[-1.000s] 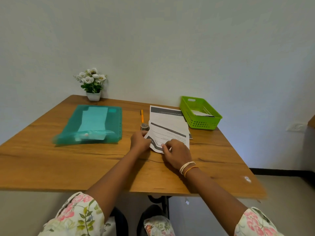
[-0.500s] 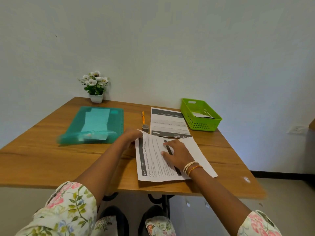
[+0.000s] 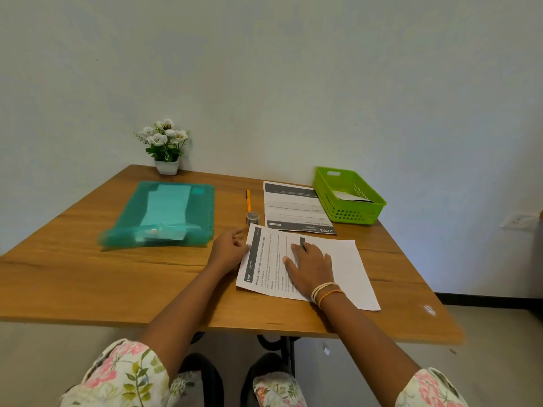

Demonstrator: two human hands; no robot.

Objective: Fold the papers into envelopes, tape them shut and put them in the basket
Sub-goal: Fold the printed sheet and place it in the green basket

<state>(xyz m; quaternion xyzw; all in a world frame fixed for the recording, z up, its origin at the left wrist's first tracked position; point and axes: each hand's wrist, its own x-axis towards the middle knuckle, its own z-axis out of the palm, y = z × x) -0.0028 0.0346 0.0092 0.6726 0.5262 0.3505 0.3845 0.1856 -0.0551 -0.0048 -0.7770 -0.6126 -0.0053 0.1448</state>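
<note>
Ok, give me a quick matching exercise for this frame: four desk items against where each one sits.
Items:
1. flower pot
2. orange pen
3. green basket
4. teal folder

Places:
A. far right edge of the table
B. left half of the table, lying flat
C. back corner by the wall
D. just beyond the tape roll

Pairs: 1-C, 2-D, 3-A, 4-B

Soft, even daylight fills the scene, brighter and bluish to the right of the hands. Faint shadows sit under both forearms. The wide lens bows the table point(image 3: 88, 283) edges. The teal folder point(image 3: 164, 215), left of the hands, looks blurred at its near edge.
</note>
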